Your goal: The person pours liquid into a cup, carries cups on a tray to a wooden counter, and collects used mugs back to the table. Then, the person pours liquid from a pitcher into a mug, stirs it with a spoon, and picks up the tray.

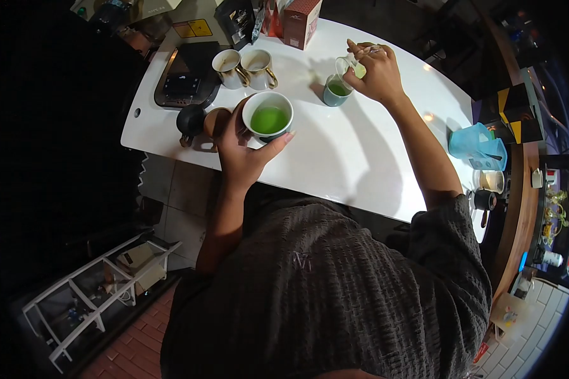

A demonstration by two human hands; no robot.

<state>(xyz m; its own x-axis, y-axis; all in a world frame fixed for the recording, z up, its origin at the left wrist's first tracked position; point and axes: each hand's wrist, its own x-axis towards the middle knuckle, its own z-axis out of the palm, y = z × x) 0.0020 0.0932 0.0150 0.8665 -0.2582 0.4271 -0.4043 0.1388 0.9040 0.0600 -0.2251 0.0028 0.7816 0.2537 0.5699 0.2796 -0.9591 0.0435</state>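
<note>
While left hand [241, 153] grips white-lined cup [267, 100]: green liquid [270, 119] inside.
Right hand [376, 71], upper right-centre: holding clear vessel [343, 66] above teal cup [332, 100].
Pour: likely step; next needs steady tilt.

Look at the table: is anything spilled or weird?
Nothing stands out. I see no spill on the white table; green liquid sits inside the white-rimmed cup in the left hand and the blue-grey cup by the right hand.
</note>
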